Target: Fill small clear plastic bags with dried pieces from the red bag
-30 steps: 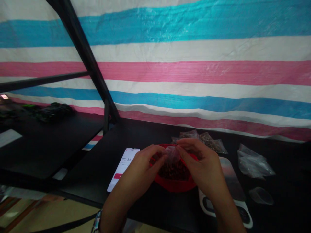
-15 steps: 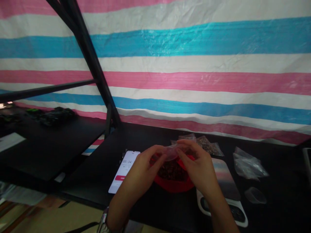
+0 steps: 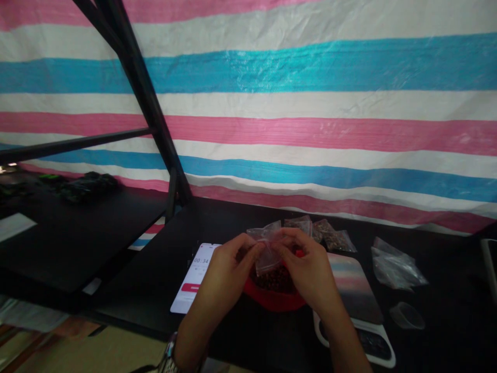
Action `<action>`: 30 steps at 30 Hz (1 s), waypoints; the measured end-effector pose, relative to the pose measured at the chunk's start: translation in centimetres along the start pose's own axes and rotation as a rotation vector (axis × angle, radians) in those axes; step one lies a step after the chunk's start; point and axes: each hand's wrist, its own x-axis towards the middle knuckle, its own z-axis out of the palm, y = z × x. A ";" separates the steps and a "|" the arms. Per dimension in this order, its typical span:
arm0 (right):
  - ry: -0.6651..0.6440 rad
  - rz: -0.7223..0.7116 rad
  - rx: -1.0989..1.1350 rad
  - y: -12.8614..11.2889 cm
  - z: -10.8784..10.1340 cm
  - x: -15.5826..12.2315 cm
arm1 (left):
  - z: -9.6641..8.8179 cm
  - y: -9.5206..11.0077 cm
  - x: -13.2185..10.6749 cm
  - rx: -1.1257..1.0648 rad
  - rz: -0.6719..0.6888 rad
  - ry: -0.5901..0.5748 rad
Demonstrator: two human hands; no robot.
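Both my hands pinch a small clear zip bag between thumbs and fingers. My left hand grips its left side, and my right hand grips its right side. The bag looks see-through, with no contents that I can make out. Right below it stands a red bowl holding many small dark brown pieces, partly hidden by my hands. To the right of the bowl, partly behind my right forearm, is a white kitchen scale with a shiny metal plate.
Filled zip bags lie behind the bowl. A pile of flat clear bags and a small clear cup are right of the scale. Left of my hands a phone shows a timer. A black metal frame rises at the left.
The bag between my fingers has turned and spread flatter, so more of it shows above and below my fingertips. My hands stay over the bowl.
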 end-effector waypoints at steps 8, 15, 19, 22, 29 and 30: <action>0.030 -0.078 -0.074 0.6 -0.1 0.6 | 0.3 -0.5 0.2 -0.044 -0.096 -0.119; 0.015 -0.148 -0.140 -0.2 -0.5 0.7 | 0.7 -0.4 0.7 -0.039 -0.090 -0.030; 0.116 -0.119 -0.124 -0.7 -2.5 1.3 | 0.7 0.0 0.7 0.053 -0.087 0.005; 0.472 -0.041 -0.109 0.1 -7.4 1.6 | 0.3 0.4 0.4 0.114 -0.067 0.035; 0.869 0.517 -0.621 2.9 -18.3 0.5 | -0.6 0.0 -0.2 0.232 0.029 0.019; 0.843 0.571 -0.691 2.9 -18.4 0.5 | -0.6 0.1 -0.2 0.241 0.039 0.025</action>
